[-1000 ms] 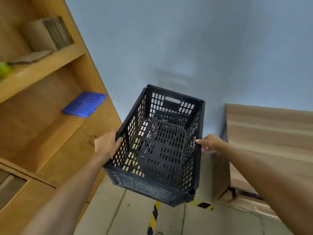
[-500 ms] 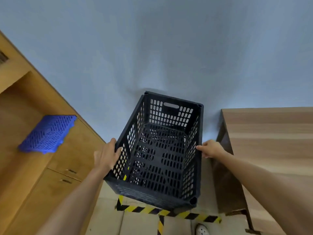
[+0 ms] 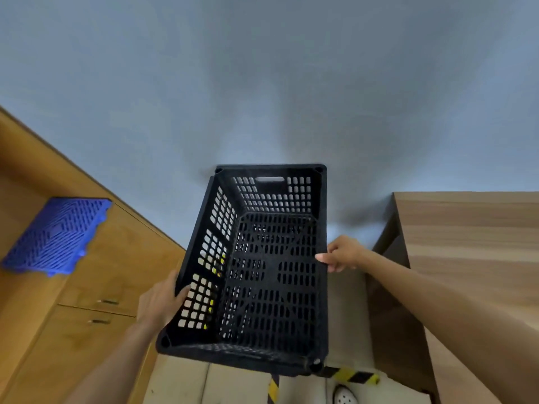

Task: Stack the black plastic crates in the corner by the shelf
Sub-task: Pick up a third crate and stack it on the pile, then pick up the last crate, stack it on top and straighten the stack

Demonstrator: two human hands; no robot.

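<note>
A black perforated plastic crate (image 3: 262, 272) fills the middle of the view, open side up, its far end close to the blue wall. My left hand (image 3: 159, 304) grips the crate's left rim near the front. My right hand (image 3: 339, 255) holds the right rim about halfway along. The crate sits between a wooden shelf unit (image 3: 87, 287) on the left and a wooden cabinet (image 3: 466, 258) on the right. Whether it rests on the floor or on another crate is hidden.
A blue plastic grid panel (image 3: 55, 237) lies on the shelf at the left. Yellow-black floor tape (image 3: 350, 374) runs under the crate's front edge. A white shoe tip (image 3: 344, 398) shows at the bottom. The blue wall (image 3: 262, 83) stands right behind.
The crate has moved down and in toward the wall, squaring up between shelf and cabinet. Both hands stayed on its rims. The view has tilted lower and to the right.
</note>
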